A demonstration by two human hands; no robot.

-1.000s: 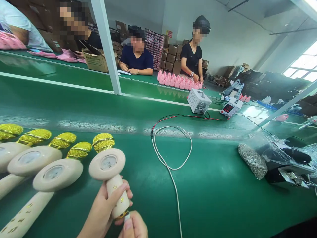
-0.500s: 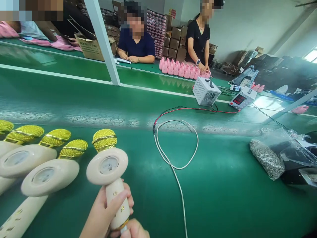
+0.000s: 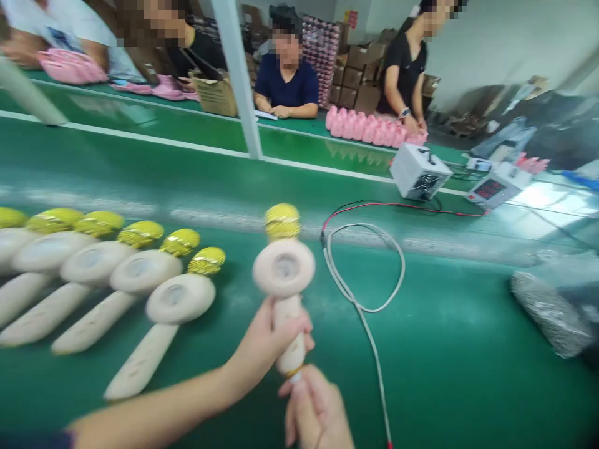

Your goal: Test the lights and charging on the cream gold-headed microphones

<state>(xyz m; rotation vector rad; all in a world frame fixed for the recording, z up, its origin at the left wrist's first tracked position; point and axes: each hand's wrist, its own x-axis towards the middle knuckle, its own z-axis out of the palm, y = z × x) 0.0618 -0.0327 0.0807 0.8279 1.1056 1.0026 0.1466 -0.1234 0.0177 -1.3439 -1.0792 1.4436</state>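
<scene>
A cream karaoke microphone [image 3: 291, 280] with a gold mesh head stands tilted up in front of me. My left hand [image 3: 269, 333] is wrapped round its handle, thumb across the front. At the handle's gold-ringed lower end, my right hand [image 3: 318, 402] pinches a small white plug [image 3: 296, 376] against the base; how far it is inserted cannot be made out. To the left lies a row of several like microphones [image 3: 180, 298], gold heads pointing away from me. The picture is somewhat blurred.
A looped white cable [image 3: 374, 349] lies right of my hands, joined to red and black wires. Behind it stand two grey power-supply boxes [image 3: 418, 171]. A clear bag of small metal-coloured parts [image 3: 552, 312] lies at right. Across the green bench [image 3: 449, 386], several people work near pink items [image 3: 369, 128].
The view has swung left and drawn back, so more of the microphone row shows. Both hands keep their hold on the microphone and plug, now appearing farther right and higher.
</scene>
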